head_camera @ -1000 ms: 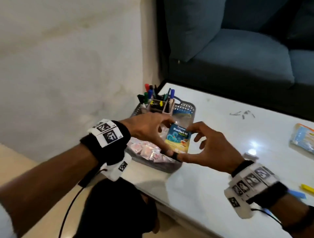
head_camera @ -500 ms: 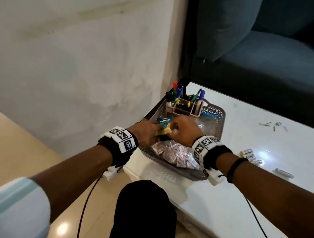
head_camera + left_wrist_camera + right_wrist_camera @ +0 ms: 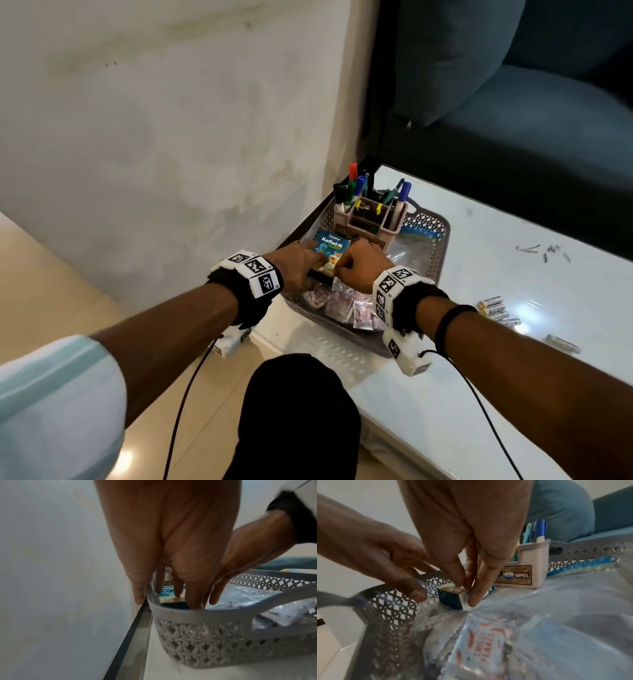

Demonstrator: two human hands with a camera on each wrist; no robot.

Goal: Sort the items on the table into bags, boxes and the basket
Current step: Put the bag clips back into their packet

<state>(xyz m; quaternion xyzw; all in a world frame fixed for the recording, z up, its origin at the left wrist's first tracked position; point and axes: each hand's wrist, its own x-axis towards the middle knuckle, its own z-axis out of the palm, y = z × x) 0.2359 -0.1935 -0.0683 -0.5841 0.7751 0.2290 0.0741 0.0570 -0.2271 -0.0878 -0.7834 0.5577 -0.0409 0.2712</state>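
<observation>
A small blue Koflet-H box lies low inside the grey lattice basket, against its left wall and in front of the pen holder. My left hand grips the box from the left, with one finger outside the basket rim. My right hand pinches the box's right side between thumb and fingers. Both hands hide much of the box.
The basket also holds a beige pen holder full of markers, a clear bag of chilli-flake sachets and other clear bags. Loose batteries lie on the white table to the right. Wall left, blue sofa behind.
Both hands carried the box from above the basket's near edge down into the basket beside the pen holder; over the last half second they lowered only slightly.
</observation>
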